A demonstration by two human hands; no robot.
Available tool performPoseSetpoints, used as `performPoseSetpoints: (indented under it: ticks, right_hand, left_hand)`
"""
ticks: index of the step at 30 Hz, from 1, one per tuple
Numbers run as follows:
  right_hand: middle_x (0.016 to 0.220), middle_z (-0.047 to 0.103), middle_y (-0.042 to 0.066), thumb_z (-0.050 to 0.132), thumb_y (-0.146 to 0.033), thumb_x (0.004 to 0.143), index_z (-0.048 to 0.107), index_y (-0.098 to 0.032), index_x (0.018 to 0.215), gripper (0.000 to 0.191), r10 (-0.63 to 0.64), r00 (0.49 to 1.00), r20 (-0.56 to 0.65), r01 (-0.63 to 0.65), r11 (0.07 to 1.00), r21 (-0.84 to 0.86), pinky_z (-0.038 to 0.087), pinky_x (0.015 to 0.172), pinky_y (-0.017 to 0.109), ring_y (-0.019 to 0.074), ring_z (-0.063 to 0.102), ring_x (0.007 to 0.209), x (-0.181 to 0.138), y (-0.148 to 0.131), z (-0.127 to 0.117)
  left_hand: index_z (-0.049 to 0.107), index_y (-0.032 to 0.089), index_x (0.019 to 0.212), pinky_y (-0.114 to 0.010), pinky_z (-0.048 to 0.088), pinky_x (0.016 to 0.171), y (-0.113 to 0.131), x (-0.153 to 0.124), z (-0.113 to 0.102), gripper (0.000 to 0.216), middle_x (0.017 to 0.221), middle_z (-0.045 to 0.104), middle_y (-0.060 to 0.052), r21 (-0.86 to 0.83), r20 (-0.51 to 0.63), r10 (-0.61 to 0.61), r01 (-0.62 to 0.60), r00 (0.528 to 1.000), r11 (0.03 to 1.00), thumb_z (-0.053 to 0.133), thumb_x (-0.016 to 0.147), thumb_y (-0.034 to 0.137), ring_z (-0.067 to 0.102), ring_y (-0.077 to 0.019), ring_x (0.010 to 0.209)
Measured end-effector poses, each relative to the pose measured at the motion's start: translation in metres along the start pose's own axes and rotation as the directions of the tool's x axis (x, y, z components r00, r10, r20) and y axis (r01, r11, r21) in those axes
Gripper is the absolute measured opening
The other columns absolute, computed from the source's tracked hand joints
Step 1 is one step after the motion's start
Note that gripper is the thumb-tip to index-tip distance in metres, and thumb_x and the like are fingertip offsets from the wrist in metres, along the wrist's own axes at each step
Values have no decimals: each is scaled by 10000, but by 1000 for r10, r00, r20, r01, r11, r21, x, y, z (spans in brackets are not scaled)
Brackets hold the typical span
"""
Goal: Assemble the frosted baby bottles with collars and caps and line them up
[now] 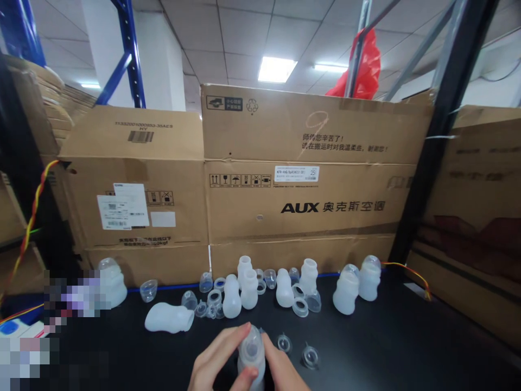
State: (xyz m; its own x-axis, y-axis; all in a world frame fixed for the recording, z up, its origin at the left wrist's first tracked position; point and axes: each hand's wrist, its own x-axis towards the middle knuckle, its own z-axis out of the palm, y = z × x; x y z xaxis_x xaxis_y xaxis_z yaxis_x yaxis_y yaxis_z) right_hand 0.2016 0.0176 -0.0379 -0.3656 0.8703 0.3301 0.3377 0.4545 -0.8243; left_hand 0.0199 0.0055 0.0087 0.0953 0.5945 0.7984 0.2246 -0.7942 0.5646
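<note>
I see both hands clasped round one translucent bottle [251,353] at 6 o'clock on the black table [386,347]. The left hand [217,361] grips from 9, the right hand [285,372] from 3, equally near. The long axis stands upright. Two small caps [284,342] lie toward 2. Toward 12 I count eight upright bottles [232,296] and one lying bottle [169,317].

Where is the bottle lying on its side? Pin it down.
Head view, left of centre: the toppled bottle lies on the black table, just left of a clear cap and up-left of the held bottle in the left hand.
</note>
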Motion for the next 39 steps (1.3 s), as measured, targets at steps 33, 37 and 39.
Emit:
performPoseSetpoints:
  ticks: [33, 37, 39]
  right_hand:
    - [994, 706, 19, 769, -245, 755, 684, -227, 1129, 384, -128, 988, -86, 118, 987, -111, 509, 845, 292, 209, 643, 880, -8, -62, -22]
    - [1067, 729, 80, 725, -375, 872, 644, -211, 1136, 321, -210, 912, -353, 155, 972, -177, 558, 849, 326, 256, 682, 956, -8, -46, -55]
    - [1061, 726, 109, 710, -432, 889, 617, -192, 1119, 346, -225, 789, -572, 103, 966, -238, 565, 864, 372, 283, 686, 985, -6, -34, -83]
  left_hand:
    - [349, 321, 1595, -343, 555, 1058, -26, -8, -18, 722, 1413, 681, -88, 134, 296, -25, -15, 955, 991, 678, 955, 373, 689, -254, 1247]
    - [307, 348, 1604, -427, 496, 1125, -32, -4, -26, 664, 1484, 624, -73, 274, 365, -104, 0, 925, 962, 590, 1003, 334, 587, -254, 1371]
    - [426, 358, 1547, -425, 510, 1116, -33, 0, -29, 597, 1494, 615, -61, 351, 351, -111, -20, 930, 936, 614, 982, 326, 590, -262, 1368]
